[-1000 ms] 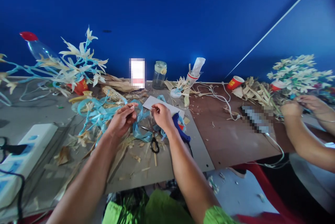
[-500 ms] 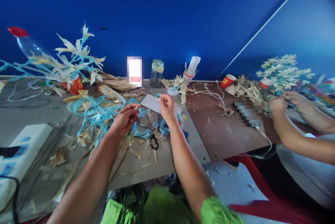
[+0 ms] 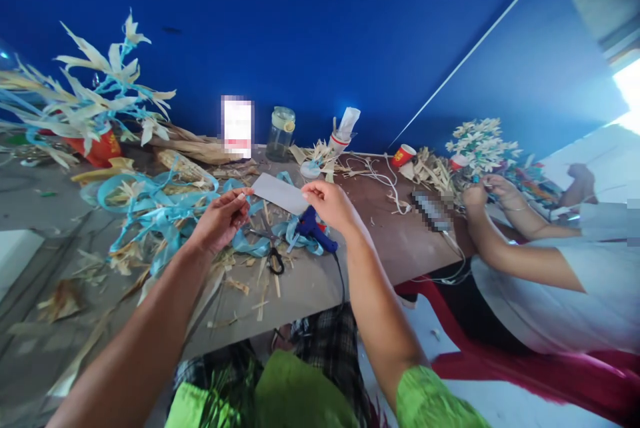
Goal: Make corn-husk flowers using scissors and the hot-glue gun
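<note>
My left hand (image 3: 223, 218) is closed in a pinch at the left end of a white card (image 3: 281, 195); a tiny pale bit shows at its fingertips, too small to name. At the card's right end, the thumb and fingers of my right hand (image 3: 331, 207) are pressed together. Whether they grip the card or something small over it, I cannot tell. Just below the right hand lies a blue glue gun (image 3: 316, 231) with a dark cord. Scissors (image 3: 274, 260) with black handles rest between my forearms. Tangled blue ribbon (image 3: 165, 205) spreads beside the left hand.
White husk flowers on blue stems (image 3: 115, 75) stand at the left by a red cup (image 3: 103, 148). A jar (image 3: 281, 135), a bright pixelated panel (image 3: 237, 125) and another red cup (image 3: 403, 155) line the wall. At right, a co-worker's hands (image 3: 483, 195) work near white flowers (image 3: 483, 141).
The view has swung to the right. My right hand has shifted from over the card to its right end, and its fingers have come together. The glue gun now shows more fully.
</note>
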### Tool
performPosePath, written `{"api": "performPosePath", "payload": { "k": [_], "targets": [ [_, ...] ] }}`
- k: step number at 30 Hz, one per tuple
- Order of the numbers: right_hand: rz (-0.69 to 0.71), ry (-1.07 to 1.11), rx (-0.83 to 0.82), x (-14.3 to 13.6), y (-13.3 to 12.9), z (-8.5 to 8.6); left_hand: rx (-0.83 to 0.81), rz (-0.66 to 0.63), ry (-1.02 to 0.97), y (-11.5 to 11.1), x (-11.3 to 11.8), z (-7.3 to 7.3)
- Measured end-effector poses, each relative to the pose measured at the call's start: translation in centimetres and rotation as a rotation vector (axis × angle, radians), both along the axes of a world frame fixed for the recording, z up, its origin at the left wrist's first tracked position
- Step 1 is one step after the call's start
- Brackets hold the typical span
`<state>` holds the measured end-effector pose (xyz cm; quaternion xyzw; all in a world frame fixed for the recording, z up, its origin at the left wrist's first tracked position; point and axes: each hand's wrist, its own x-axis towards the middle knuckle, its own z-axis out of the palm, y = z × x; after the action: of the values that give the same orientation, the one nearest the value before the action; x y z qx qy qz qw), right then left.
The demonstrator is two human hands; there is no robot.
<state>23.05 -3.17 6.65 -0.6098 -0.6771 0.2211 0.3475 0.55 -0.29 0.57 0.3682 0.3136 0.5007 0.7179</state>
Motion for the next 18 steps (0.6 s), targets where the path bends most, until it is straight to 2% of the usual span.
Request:
{"api": "performPosePath", "payload": {
  "k": [5,9,12,18],
  "targets": [
    [-0.047,-0.197,-0.117,1.6,-2.1,-1.7,0.007,-0.004,-0.024,0.0,0.2,-0.1],
    [-0.053,-0.195,-0.152,1.8,-3.1,-2.7,-0.004,0.004,0.018,-0.2,0.4,-0.1],
    [-0.033,-0.189,-0.103,1.1,-3.0,-3.0,0.002,-0.007,0.028,-0.2,0.4,-0.2],
    [0.04,-0.366,-0.021,-1.6,-1.4,-3.5,0.01,-0.009,0.019,0.0,0.2,-0.4]
  ]
}}
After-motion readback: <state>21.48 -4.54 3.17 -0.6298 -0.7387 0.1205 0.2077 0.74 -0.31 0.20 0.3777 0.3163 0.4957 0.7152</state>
